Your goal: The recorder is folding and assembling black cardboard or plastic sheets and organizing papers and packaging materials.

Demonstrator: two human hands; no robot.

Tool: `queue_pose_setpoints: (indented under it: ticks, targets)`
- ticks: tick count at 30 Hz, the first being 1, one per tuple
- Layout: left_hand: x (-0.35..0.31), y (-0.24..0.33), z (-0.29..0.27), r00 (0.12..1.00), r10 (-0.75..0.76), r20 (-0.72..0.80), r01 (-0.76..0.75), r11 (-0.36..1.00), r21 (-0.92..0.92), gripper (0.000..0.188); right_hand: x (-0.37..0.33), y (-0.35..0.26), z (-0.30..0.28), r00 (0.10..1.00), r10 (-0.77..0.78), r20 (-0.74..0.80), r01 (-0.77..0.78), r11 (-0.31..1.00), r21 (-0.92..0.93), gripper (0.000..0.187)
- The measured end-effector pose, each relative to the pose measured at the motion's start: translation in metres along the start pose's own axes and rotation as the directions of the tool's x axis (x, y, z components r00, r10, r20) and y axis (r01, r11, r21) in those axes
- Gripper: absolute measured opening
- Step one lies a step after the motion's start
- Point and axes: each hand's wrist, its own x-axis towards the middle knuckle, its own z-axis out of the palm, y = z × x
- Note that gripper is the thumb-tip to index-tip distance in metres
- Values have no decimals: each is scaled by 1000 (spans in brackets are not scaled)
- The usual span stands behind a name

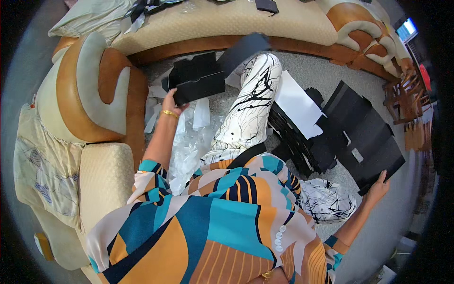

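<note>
My left hand (pixel 174 103) grips the near left corner of an open black cardboard box (pixel 201 87). The box's lid (pixel 243 51) is flipped up and stretches toward the sofa. At the right, my right hand (pixel 377 187) is closed on the lower edge of a flat black cardboard box blank (pixel 366 135), held tilted with a small pale patch on its face. Between the hands, beside my leg, lies a stack of flat black blanks (pixel 298 146). A white sheet (pixel 295 105) rests on top of that stack.
Clear plastic bags (pixel 187 146) lie on the grey floor under my left arm. A cream and brown sofa (pixel 227 26) runs along the far side, and its armrest (pixel 97 90) stands close at the left. Wooden stools (pixel 402 99) are at the far right.
</note>
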Motion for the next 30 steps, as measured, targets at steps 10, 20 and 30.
queue_pose_setpoints:
  ticks: [10,20,30]
  targets:
    - [51,-139,-58,967,-214,-137,203,975,-93,30,3,-12,42,993,-111,-39,96,959,-267,35]
    - [-3,-74,15,650,690,-318,-449,687,571,59,-5,22,45,999,33,-5,-32,990,137,30]
    - [-181,-112,237,484,104,869,-636,724,268,75,-19,94,74,950,290,115,-310,841,444,29]
